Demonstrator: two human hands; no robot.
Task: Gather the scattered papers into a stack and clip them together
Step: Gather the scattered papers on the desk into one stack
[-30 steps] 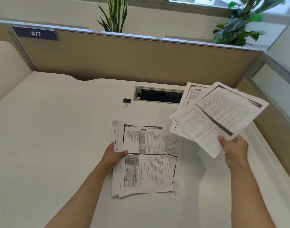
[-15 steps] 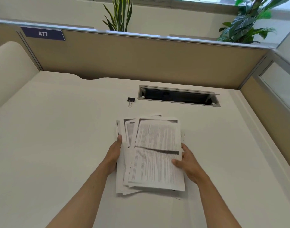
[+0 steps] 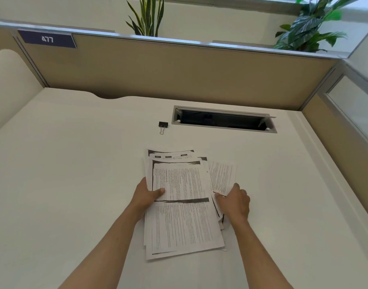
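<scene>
A loose stack of printed papers (image 3: 182,222) lies on the white desk (image 3: 74,184) in front of me, sheets fanned out of line. My left hand (image 3: 146,196) grips the stack's left edge, thumb on the top sheet. My right hand (image 3: 234,202) pinches a sheet (image 3: 221,177) that sticks out at the stack's right side. A black binder clip (image 3: 163,125) lies apart on the desk, beyond the stack and a little to its left.
An open cable slot (image 3: 223,119) is sunk in the desk behind the papers. Tan partition walls (image 3: 179,74) close the desk at the back and right. A blue "477" sign (image 3: 47,39) and two plants (image 3: 146,15) sit above the partition.
My right hand brought the sheets it held up at the right down onto the pile. Both hands then closed in on the pile's sides, and the right now pinches a protruding sheet.
</scene>
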